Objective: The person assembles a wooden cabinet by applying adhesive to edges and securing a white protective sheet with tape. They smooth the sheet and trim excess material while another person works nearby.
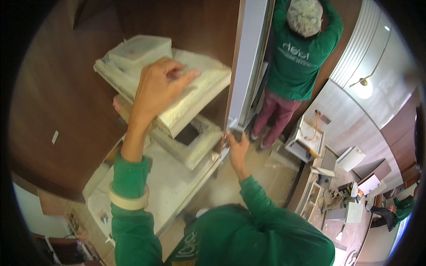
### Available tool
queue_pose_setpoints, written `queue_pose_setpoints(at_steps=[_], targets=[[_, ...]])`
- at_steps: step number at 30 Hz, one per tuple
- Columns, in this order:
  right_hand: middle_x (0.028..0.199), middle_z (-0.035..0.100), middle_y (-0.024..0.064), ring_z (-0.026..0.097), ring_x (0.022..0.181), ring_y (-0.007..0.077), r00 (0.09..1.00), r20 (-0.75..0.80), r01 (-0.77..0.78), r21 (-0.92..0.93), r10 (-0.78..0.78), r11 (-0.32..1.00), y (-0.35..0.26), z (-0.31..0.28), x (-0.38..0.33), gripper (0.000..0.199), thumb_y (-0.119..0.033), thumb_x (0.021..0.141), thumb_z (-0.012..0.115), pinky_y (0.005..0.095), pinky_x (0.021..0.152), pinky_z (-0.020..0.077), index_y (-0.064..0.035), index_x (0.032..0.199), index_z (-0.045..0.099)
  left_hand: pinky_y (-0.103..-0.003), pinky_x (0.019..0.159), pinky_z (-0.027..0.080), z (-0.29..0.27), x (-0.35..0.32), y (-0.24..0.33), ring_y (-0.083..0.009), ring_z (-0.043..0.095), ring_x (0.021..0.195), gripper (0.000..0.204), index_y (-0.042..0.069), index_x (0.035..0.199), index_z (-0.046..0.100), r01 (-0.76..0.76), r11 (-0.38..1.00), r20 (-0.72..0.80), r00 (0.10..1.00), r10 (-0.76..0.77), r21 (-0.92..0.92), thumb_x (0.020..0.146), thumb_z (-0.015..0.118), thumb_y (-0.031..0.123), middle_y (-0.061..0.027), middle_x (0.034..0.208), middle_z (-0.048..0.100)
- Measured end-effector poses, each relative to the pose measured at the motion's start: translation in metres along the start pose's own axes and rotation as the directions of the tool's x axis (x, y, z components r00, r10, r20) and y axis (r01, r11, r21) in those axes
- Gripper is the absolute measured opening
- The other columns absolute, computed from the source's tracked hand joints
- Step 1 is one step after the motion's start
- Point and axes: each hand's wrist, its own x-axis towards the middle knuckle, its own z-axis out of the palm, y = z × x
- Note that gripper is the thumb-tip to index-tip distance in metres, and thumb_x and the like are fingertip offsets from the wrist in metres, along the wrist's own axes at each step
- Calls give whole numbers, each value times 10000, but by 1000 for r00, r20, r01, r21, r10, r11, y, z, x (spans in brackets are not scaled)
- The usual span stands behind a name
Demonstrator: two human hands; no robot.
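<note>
My left hand [162, 84] is over a pale, dusty framed panel [202, 86], its fingers bent and apart, with nothing visible in them. A shallow pale box [142, 48] lies on that panel, just beyond the hand. Below it sits another pale frame [195, 153] with a dark rectangular opening. Both are above a wide white board [164, 170]. My right hand [237, 150] is beside the edge of a brown wooden panel, thumb and finger spread; whether its fingertips touch the edge I cannot tell. A roll of cream tape [128, 198] circles my left forearm.
A co-worker [297, 57] in a green shirt stands ahead with raised arms, facing a tall opening. Dark wood panelling [66, 97] rises at the left. To the right are a white drawer box [306, 137] and a cluttered bench [341, 195]. Another person [401, 206] is at far right.
</note>
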Motion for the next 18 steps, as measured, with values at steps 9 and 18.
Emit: queue_pose_setpoints(at_steps=[9,18], targets=[[819,707,54,609,671,97,963,-56,256,-124,-264,959,-54,21,54,285,-194,873,814,257,623,495,23,994,674,-301,679,512,5,-2,4,-172,666,745,380,-27,883,757,42,999,24,999,-41,-30,829,831,342,-91,814,707],[835,721,57,604,680,82,977,50,213,-92,-209,973,-62,22,80,330,-206,823,872,239,610,482,26,953,677,-281,750,513,3,-4,7,-132,649,788,326,3,919,775,66,997,46,997,-67,29,880,801,326,-63,855,725]])
